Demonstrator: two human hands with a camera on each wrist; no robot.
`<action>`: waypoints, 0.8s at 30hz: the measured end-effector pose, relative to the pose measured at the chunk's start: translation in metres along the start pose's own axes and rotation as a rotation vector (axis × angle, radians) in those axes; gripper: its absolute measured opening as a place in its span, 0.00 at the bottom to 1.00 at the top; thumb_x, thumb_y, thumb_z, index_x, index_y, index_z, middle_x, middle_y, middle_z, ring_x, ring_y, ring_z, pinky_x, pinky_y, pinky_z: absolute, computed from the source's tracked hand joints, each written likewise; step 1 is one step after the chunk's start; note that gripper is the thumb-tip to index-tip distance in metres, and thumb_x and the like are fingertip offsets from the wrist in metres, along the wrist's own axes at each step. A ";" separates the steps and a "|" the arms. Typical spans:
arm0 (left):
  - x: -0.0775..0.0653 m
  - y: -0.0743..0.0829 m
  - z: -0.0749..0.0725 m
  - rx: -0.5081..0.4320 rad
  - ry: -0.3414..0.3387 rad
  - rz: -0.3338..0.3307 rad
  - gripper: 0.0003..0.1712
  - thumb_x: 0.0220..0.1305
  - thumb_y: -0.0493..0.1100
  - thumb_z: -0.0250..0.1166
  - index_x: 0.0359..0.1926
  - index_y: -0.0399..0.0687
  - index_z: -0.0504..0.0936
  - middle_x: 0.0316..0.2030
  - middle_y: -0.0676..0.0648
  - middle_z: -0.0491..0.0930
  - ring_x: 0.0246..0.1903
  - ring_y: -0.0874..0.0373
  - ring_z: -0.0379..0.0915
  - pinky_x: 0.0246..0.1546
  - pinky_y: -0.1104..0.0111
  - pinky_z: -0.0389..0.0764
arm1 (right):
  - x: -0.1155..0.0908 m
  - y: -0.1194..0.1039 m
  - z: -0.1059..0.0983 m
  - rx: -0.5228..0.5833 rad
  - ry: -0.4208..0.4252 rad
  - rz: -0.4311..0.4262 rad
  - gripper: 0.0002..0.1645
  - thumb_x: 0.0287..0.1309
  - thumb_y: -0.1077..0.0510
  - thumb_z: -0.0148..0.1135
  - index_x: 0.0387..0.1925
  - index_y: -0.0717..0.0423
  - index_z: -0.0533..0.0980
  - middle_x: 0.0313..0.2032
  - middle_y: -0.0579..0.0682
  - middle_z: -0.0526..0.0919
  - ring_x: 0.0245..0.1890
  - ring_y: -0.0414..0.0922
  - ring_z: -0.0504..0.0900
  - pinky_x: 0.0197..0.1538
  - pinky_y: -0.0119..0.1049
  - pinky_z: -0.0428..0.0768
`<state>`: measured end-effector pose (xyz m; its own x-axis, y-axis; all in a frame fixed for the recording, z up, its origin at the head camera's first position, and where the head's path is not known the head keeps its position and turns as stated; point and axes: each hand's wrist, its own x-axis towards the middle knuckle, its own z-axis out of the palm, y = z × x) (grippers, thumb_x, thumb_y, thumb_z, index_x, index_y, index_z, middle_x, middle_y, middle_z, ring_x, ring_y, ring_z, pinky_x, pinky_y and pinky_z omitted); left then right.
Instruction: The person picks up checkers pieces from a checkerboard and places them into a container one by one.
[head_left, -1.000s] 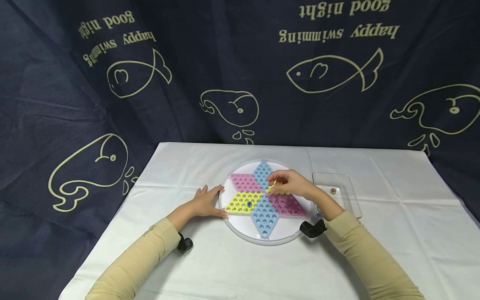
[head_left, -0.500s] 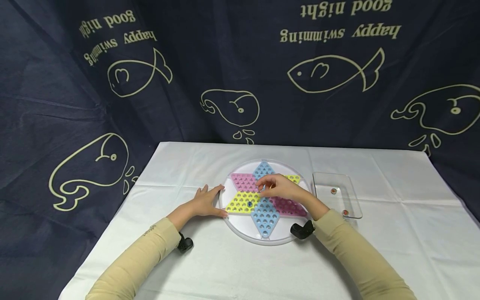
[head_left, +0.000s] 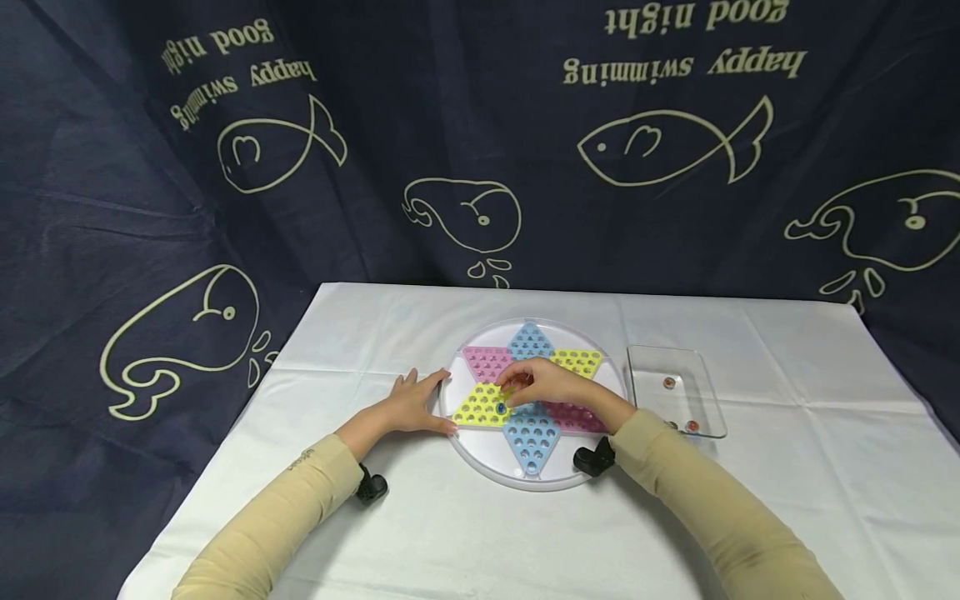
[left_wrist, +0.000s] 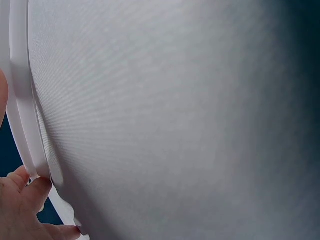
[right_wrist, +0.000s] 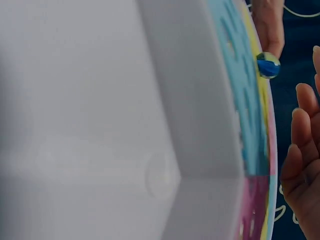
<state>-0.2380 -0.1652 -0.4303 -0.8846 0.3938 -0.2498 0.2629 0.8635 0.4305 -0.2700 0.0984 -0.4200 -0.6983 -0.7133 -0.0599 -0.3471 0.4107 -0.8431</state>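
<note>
A round white Chinese checkers board (head_left: 480, 457) with a pink, blue and yellow star lies on the table. My left hand (head_left: 408, 408) rests at its left edge, thumb and fingers spread apart against the rim (left_wrist: 31, 125). Over the board's middle is my right hand (head_left: 543, 381), its thumb and index finger bent and a little apart. Just beside the thumb tip, a blue marble (head_left: 501, 408) sits in the yellow section. The right wrist view shows the same marble (right_wrist: 268, 65) apart from the loosely bent fingers (right_wrist: 301, 131), with nothing visible held.
A clear square tray (head_left: 708, 379) stands right of the board, with a few marbles (head_left: 692, 426) inside. White cloth (head_left: 375, 533) covers the table. Behind hangs a dark blue curtain (head_left: 420, 100) with fish and whale drawings. Black wrist cameras (head_left: 595, 458) sit under both wrists.
My right hand has moved left and toward me across the board, from the far yellow section to the blue marble. More of the tray's marbles now show. My left hand has stayed put.
</note>
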 end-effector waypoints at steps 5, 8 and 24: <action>0.000 0.001 -0.001 -0.002 -0.004 -0.003 0.57 0.44 0.61 0.70 0.69 0.45 0.53 0.68 0.39 0.54 0.67 0.32 0.34 0.65 0.43 0.35 | 0.006 0.002 0.003 -0.056 -0.022 0.021 0.19 0.47 0.61 0.68 0.43 0.63 0.78 0.35 0.51 0.81 0.32 0.38 0.72 0.39 0.28 0.74; -0.001 0.001 -0.001 0.001 -0.006 -0.006 0.56 0.44 0.62 0.70 0.69 0.46 0.53 0.68 0.39 0.54 0.67 0.32 0.35 0.66 0.43 0.35 | 0.009 0.002 0.004 -0.067 -0.046 0.022 0.18 0.46 0.61 0.68 0.42 0.62 0.78 0.35 0.50 0.81 0.32 0.38 0.72 0.38 0.27 0.74; 0.000 0.001 0.000 0.001 -0.001 -0.011 0.57 0.43 0.62 0.70 0.69 0.47 0.53 0.67 0.38 0.55 0.67 0.32 0.36 0.65 0.43 0.36 | 0.014 0.000 0.011 -0.186 -0.096 0.049 0.13 0.43 0.60 0.70 0.35 0.56 0.81 0.28 0.43 0.77 0.28 0.36 0.68 0.33 0.25 0.69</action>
<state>-0.2381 -0.1647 -0.4298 -0.8871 0.3845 -0.2553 0.2535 0.8682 0.4265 -0.2727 0.0819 -0.4264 -0.6575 -0.7369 -0.1569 -0.4298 0.5379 -0.7252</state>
